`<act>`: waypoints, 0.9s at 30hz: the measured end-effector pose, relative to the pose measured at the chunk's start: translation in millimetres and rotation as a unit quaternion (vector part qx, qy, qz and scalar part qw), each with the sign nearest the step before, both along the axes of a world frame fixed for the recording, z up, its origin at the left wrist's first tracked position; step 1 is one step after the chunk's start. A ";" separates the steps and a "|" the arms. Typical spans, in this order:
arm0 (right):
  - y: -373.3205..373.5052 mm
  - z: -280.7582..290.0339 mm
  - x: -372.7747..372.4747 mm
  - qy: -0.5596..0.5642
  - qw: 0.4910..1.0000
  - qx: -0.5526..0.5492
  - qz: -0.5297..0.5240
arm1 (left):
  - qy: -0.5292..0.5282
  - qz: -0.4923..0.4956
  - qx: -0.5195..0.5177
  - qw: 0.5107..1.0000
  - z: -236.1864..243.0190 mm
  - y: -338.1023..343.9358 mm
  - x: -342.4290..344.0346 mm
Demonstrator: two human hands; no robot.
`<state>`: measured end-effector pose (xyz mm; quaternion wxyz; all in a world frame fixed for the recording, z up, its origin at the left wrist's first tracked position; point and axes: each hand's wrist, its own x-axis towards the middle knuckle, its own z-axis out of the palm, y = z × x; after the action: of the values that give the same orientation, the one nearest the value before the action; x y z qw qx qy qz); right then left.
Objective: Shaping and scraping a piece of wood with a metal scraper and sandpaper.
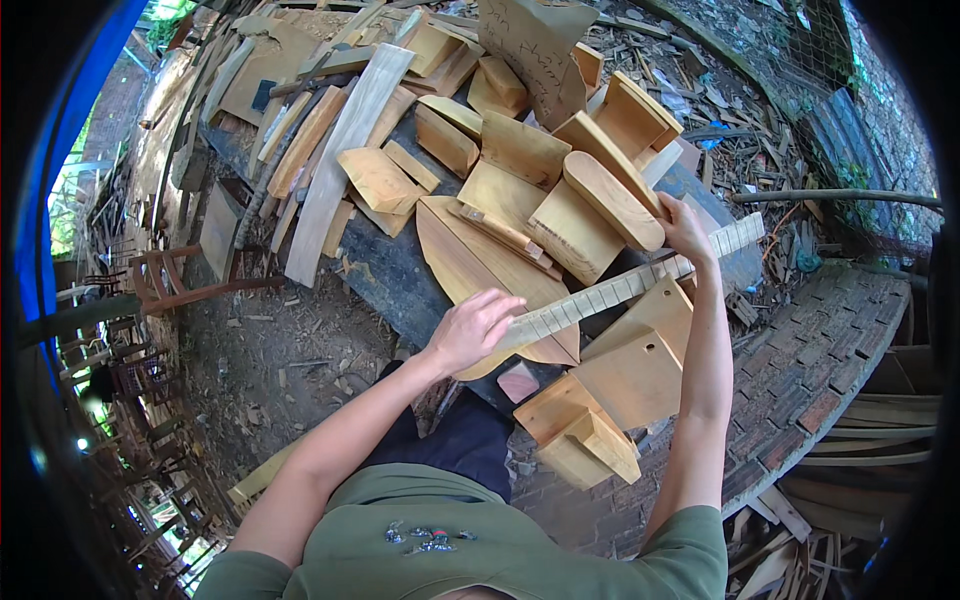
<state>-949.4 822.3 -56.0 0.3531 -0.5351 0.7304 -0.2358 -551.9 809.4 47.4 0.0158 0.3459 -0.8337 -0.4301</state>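
A long pale wooden strip [600, 296] with dark lines across it lies slantwise over the wooden pieces in front of me. My left hand [478, 325] is over the strip's near left end, its fingers stretched out toward the right. My right wrist crosses above the strip near its far end. Beyond it, my right hand [686, 232] has its fingers bent at the edge of a round-ended wooden block [612, 203]; its fingertips are partly hidden. Under the strip rests a pointed oval board [470, 250], with several thin wooden slats [505, 240] on top.
Several angled wooden blocks [447, 140] cover a dark bench top [385, 285]. Joined pieces with holes [635, 370] lie nearer me. Left are long boards [345, 165] and a wooden chair frame [170, 280]. A brick ledge [790, 380] curves along the right.
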 end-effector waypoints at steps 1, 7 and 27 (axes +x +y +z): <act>0.6 3.8 3.6 -0.032 0.999 -0.031 -0.020 | 0.027 0.011 -0.022 0.999 -0.1 -4.1 -3.3; 0.5 38.6 9.7 -0.200 0.976 -0.062 -0.059 | 0.064 0.022 -0.049 0.996 3.5 -3.6 -7.2; 80.6 78.5 149.0 -0.429 0.892 0.126 0.066 | 0.182 0.383 0.582 0.694 -23.8 30.7 26.7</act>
<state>-800.4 902.9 22.5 0.7110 -0.3801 0.4945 -0.3248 -525.2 840.1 23.6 0.1259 0.4901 -0.1929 -0.8407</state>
